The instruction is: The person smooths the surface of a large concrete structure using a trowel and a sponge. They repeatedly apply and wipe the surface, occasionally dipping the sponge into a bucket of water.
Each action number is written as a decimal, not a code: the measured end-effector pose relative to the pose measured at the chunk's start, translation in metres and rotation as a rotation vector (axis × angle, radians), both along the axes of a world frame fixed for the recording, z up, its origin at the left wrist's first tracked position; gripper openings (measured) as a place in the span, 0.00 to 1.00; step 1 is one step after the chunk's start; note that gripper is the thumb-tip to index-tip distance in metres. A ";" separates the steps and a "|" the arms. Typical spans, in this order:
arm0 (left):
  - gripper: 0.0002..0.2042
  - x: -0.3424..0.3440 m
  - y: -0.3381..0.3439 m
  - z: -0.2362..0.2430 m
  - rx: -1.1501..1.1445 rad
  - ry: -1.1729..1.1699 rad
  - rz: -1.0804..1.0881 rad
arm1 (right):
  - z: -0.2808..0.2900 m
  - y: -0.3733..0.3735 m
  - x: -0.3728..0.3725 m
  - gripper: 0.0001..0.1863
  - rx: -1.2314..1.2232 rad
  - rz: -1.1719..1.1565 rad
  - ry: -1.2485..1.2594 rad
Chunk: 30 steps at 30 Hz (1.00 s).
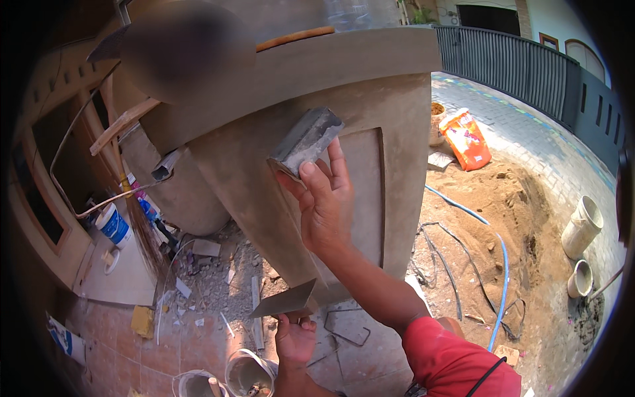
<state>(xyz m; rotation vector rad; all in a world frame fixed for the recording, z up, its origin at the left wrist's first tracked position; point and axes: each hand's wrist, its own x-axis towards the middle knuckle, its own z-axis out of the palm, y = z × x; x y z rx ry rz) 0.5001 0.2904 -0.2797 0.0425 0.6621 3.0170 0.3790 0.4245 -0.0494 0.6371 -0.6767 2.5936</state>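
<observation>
- One right hand [327, 205] grips one dark grey angled piece [307, 139], thumb against its near side; the piece is tilted in front of the plastered wall [231, 172], and whether it touches cannot be told.
- One left hand [296, 342] is closed at the underside of one flat grey plate [284, 300], lower down and well apart from the right.
- Two pails stand at the lower edge, one [250, 372] just beside the other [196, 384], near the left hand.
- Two pale containers sit at the right, one [582, 227] taller and the other [580, 278] smaller.
- One orange bag [468, 142] and one blue hose [505, 258] lie by the sand [489, 185].
- One overhanging ledge [357, 59] runs above the angled piece; the recessed panel [354, 178] has its side edge right of the right hand.
- Room widens right of the wall, over sand and paving [529, 112]; rubble [218, 264] lies left of it.
</observation>
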 end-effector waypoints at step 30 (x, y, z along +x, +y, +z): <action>0.15 0.001 0.010 0.015 0.034 0.038 -0.038 | 0.084 0.011 -0.019 0.30 1.311 -1.782 0.429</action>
